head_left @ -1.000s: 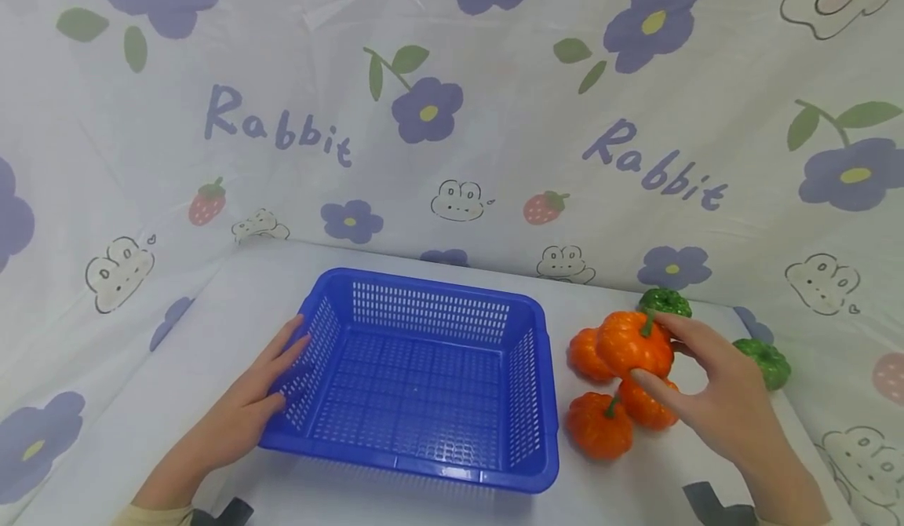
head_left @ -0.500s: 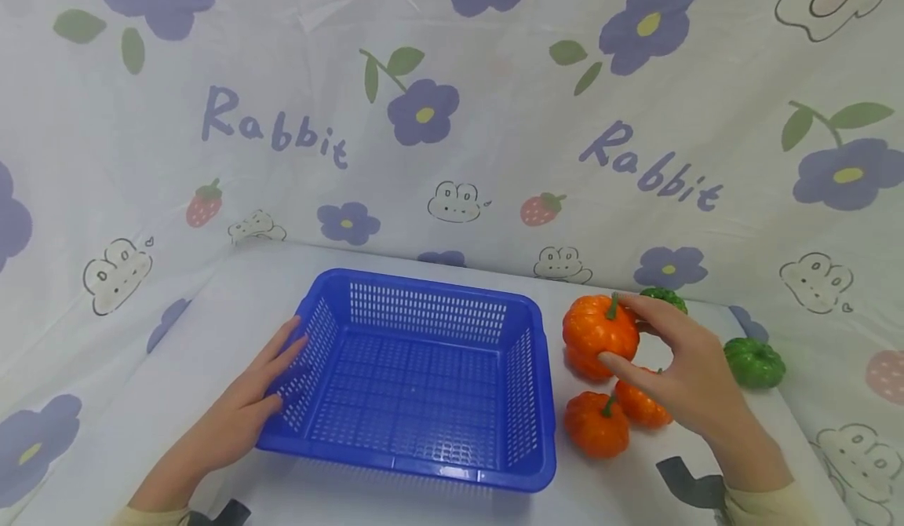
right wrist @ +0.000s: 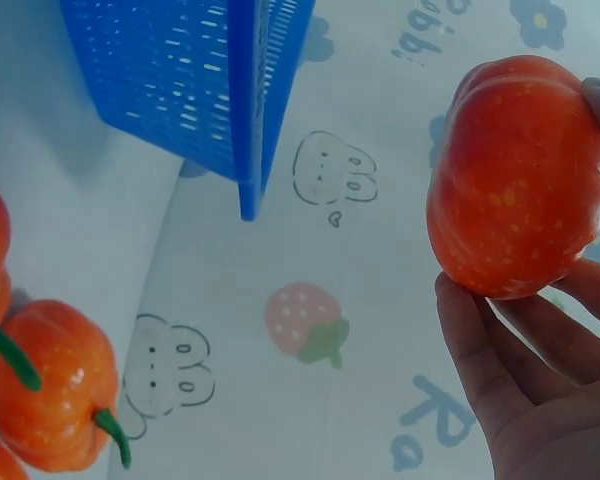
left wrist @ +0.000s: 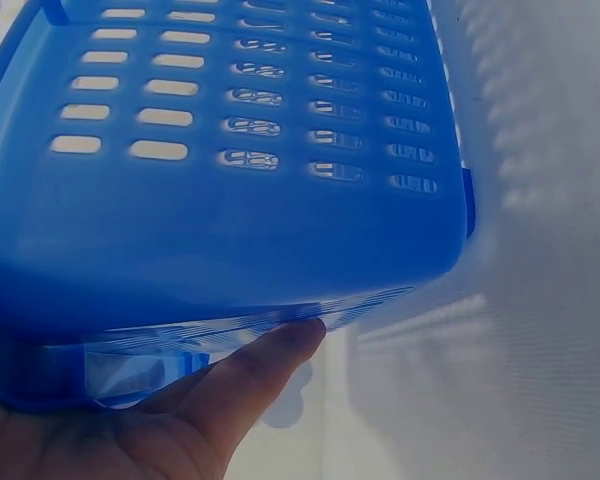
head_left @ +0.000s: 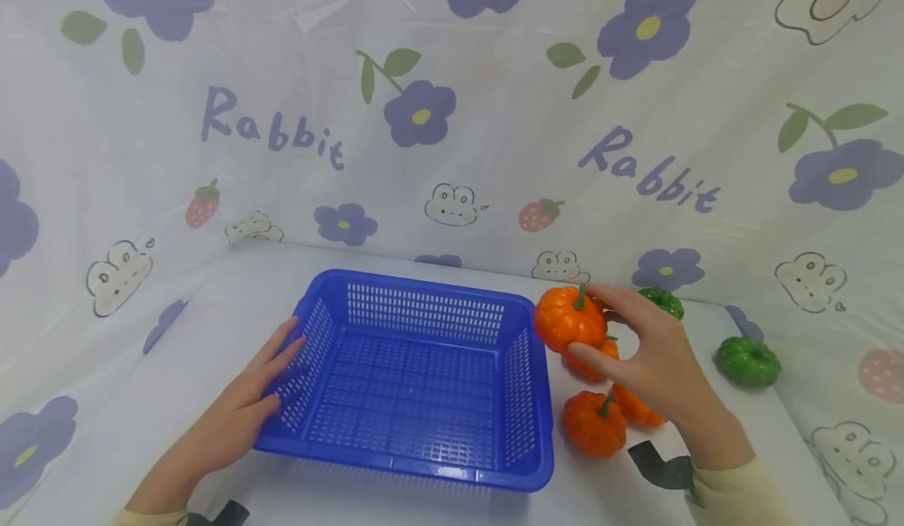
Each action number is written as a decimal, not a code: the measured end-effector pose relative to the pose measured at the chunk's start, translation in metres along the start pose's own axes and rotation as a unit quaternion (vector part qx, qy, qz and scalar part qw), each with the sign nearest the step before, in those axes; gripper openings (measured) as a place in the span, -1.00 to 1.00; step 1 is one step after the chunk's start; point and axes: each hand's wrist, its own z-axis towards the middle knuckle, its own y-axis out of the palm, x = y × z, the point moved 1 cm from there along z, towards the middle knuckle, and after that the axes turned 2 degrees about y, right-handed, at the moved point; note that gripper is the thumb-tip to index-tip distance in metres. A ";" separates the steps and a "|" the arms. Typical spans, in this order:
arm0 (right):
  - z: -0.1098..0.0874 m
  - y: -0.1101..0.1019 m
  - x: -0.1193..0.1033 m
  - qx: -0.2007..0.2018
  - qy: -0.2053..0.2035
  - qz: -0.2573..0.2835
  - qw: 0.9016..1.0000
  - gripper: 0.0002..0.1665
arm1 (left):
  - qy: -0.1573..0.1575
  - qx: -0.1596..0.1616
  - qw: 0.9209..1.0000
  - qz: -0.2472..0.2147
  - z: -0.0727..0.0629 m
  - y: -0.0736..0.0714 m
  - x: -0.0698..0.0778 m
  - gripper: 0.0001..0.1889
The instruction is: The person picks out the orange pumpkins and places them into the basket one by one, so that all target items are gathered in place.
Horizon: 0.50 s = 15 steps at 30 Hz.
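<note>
My right hand (head_left: pixel 653 345) holds a small orange pumpkin (head_left: pixel 565 320) between thumb and fingers, its green stem up, close beside the basket's right rim. The right wrist view shows the glossy, lobed underside of this pumpkin (right wrist: pixel 515 180) with fingertips (right wrist: pixel 460 300) against it. The blue plastic basket (head_left: pixel 462 473), with slotted walls, has nothing in it. My left hand (head_left: pixel 236 416) rests at the basket's left side, fingers stretched out over the rim. In the left wrist view a straight finger (left wrist: pixel 270 370) touches the basket's outer wall (left wrist: pixel 210 240).
Right of the basket sit more orange pumpkins, one in front (head_left: pixel 595 424), one beside it (head_left: pixel 636 407) and one partly hidden (head_left: pixel 596 363) under the held one. Two green ones lie farther right (head_left: pixel 747 363) and behind (head_left: pixel 662 301). A printed rabbit cloth (head_left: pixel 459 55) hangs behind the white table.
My right hand has carried the orange pumpkin leftward, from over the other pumpkins to the basket's right rim. My left hand and the basket have stayed in place.
</note>
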 end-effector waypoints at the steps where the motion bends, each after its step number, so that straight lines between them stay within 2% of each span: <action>1: 0.001 0.001 -0.001 -0.002 0.002 0.001 1.000 -0.14 | -0.001 0.000 1.000 0.001 0.000 0.000 0.000 -0.18; 15: 0.016 0.013 -0.007 -0.010 -0.021 0.017 1.000 -0.14 | -0.001 0.002 1.000 0.013 0.002 0.000 -0.002 -0.17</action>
